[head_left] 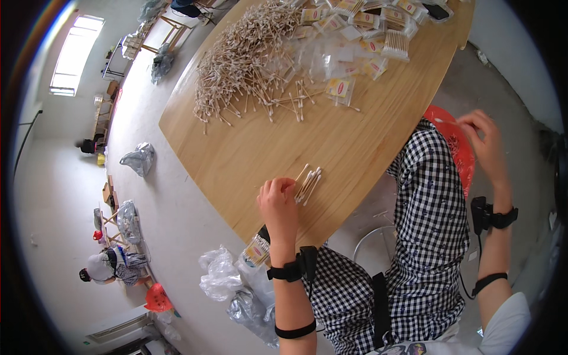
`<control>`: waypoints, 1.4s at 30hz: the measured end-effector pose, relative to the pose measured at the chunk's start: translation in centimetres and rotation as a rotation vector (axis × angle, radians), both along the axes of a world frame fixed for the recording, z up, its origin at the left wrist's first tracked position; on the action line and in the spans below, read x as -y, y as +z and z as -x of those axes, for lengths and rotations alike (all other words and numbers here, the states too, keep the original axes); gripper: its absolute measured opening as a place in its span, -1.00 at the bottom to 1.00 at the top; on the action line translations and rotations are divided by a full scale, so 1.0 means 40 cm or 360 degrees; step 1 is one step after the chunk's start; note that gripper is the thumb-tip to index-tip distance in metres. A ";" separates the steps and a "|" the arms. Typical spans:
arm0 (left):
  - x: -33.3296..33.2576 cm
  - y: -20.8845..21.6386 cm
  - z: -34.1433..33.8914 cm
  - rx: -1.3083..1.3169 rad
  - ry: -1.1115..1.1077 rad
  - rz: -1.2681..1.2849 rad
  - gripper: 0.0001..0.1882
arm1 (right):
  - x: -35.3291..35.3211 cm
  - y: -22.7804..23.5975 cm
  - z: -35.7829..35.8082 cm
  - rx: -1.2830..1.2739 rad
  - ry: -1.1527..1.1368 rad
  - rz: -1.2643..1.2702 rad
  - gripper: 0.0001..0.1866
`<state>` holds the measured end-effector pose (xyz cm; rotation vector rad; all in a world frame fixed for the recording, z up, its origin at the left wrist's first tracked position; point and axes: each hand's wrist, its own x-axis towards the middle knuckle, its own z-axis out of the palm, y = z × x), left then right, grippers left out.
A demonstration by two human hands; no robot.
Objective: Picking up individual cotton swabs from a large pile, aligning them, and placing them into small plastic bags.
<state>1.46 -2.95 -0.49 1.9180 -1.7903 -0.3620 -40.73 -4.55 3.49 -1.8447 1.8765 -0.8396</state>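
On the near part of the wooden table (236, 171), my left hand (277, 198) is curled with its fingers closed. A thin stick end pokes out beside it, seemingly from a cotton swab in the grip, mostly hidden by the fingers. Right by the fingertips lies a small row of cotton swabs (309, 186). Out to the right, off the table, my right hand (484, 142) pinches a single cotton swab (445, 121), slightly blurred. Below that hand hangs a red plastic bag (464, 160) with small pale pieces inside. A big heap of loose cotton swabs (245, 62) covers the far left.
Clear packets (339, 89), some filled with swabs, lie across the table's far right. Beside my left forearm is a packet of swabs (255, 251) above crumpled clear plastic bags (222, 272). A metal stool (376, 245) stands below the table edge. Another person (109, 266) sits far left.
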 end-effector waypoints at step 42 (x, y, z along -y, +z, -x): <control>-0.174 -0.048 0.192 0.0474 -0.0171 -0.0230 0.11 | 0.171 -0.144 -0.634 -0.0081 0.1468 0.0427 -0.87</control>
